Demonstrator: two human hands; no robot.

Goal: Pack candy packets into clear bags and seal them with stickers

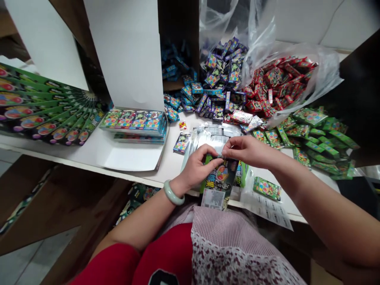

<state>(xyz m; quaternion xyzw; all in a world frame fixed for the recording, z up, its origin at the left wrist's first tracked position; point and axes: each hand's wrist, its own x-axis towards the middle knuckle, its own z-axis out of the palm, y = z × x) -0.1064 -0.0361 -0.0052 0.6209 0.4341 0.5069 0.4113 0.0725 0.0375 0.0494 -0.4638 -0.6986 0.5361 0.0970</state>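
Far left: one fan of about a dozen green printed cards (44,107) lies spread on the white table (97,152).
Left of centre: one row of about five colourful boxes (133,123) sits on a lower stack, beside one white card sheet (127,156).
Upper middle: three heaps of small boxes, teal (178,95), purple (225,71) and red (276,85), the red one lying on a clear plastic bag (308,67).
Centre: one loose box (181,142) lies just left of the left hand (197,168), which wears one pale green bangle (173,192).
Grip: the left hand's fingertips (215,152) and the right hand's (225,147) meet, pinched together on one small pale strip (220,149) at the top of a clear packet (208,138).
Under the hands: one dark printed card (221,178) hangs over the table edge, near the person's checked apron (225,241).
Right of the hands: the right hand (252,150) is nearest one green box (266,188), which rests on one printed sheet (267,209).
Far right: one heap of green boxes (314,138).
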